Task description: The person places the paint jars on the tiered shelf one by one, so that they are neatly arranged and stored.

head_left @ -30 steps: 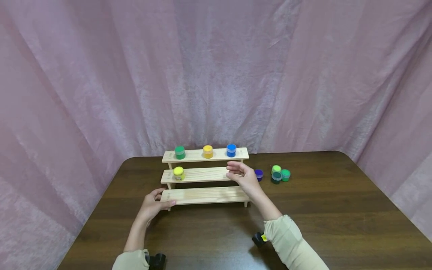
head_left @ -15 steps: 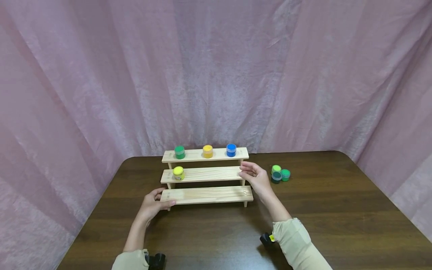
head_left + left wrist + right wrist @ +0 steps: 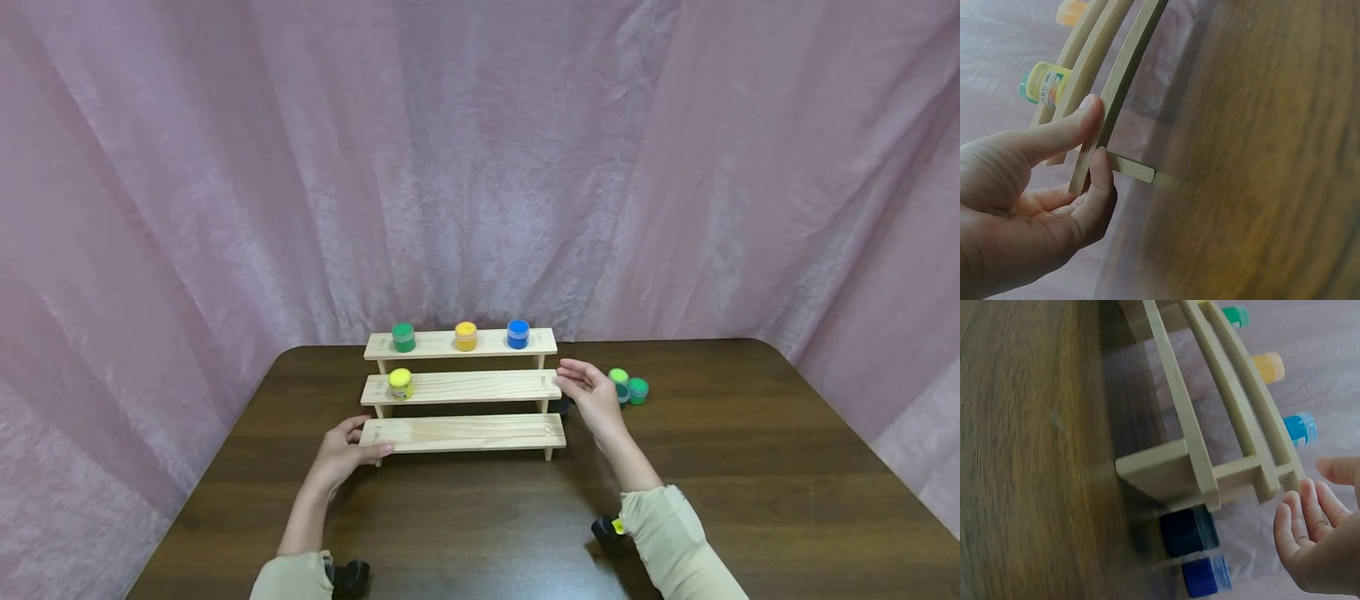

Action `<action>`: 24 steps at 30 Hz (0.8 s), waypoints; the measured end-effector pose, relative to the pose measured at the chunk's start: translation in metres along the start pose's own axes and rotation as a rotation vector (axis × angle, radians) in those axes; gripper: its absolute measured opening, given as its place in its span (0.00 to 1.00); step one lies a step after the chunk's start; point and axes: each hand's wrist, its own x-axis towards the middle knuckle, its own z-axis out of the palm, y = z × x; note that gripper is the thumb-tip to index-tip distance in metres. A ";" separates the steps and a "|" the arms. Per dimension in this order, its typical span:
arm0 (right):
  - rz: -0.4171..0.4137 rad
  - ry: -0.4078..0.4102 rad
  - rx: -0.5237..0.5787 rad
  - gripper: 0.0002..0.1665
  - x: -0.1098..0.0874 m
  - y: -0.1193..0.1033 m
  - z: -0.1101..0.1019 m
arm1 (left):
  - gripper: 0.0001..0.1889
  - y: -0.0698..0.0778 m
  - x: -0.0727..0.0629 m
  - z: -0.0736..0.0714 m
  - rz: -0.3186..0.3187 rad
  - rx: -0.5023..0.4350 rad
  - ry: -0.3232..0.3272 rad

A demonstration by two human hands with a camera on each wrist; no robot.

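Note:
A three-tier wooden display stand [image 3: 465, 387] stands on the table. My left hand [image 3: 340, 456] pinches the left end of its lowest board, thumb on top and fingers beneath, as the left wrist view shows. My right hand [image 3: 597, 406] hovers at the right end of the middle board, fingers loosely bent with nothing between them. The top board carries a green paint jar [image 3: 403, 337], an orange-yellow jar [image 3: 466, 336] and a blue jar [image 3: 518, 334]. A yellow jar [image 3: 401, 383] sits at the left of the middle board.
On the table by the stand's right side are a dark jar [image 3: 1189, 531] and a purple-blue jar [image 3: 1205, 576]. Further right cluster a light green jar [image 3: 618, 376], a green jar [image 3: 638, 391] and a dark green jar [image 3: 622, 395]. A pink curtain [image 3: 480, 167] hangs behind the table.
My right hand has moved right, from over the middle board to its right end, and now covers the purple jar in the head view. My left hand keeps its grip on the stand.

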 end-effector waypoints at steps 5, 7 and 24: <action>0.026 0.026 0.011 0.22 0.004 0.006 -0.006 | 0.42 0.001 0.000 0.000 0.000 0.004 -0.002; 0.024 0.022 0.007 0.23 0.005 0.009 -0.007 | 0.42 0.000 0.000 0.000 0.008 -0.002 -0.005; 0.106 -0.050 -0.006 0.25 0.010 0.033 -0.014 | 0.42 -0.002 0.000 0.000 -0.005 -0.008 0.006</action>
